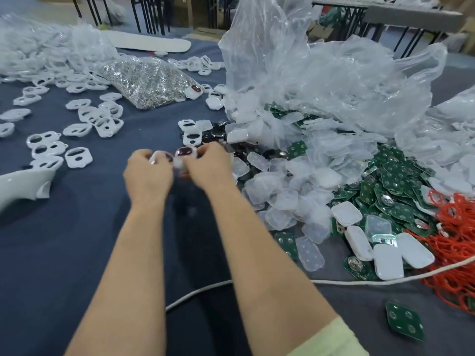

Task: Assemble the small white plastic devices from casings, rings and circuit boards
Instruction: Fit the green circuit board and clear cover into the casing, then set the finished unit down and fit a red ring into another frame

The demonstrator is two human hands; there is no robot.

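My left hand point(147, 173) and my right hand point(209, 168) meet at the middle of the table, both gripping a small white casing point(183, 154) with a dark reddish window. The fingers curl round it and hide most of it; motion blur smears the details. White casing fronts with two holes point(77, 156) lie scattered to the left. A heap of translucent casing backs point(280, 181) and green circuit boards point(395, 181) spreads to the right. Red rings point(455, 242) are piled at the right edge.
Big clear plastic bags point(321, 73) rise behind the heap. A bag of small metal parts point(146, 80) lies at the back left. A white cord point(334, 281) crosses the blue cloth point(51, 253) near me. One loose board point(404, 319) lies at the lower right.
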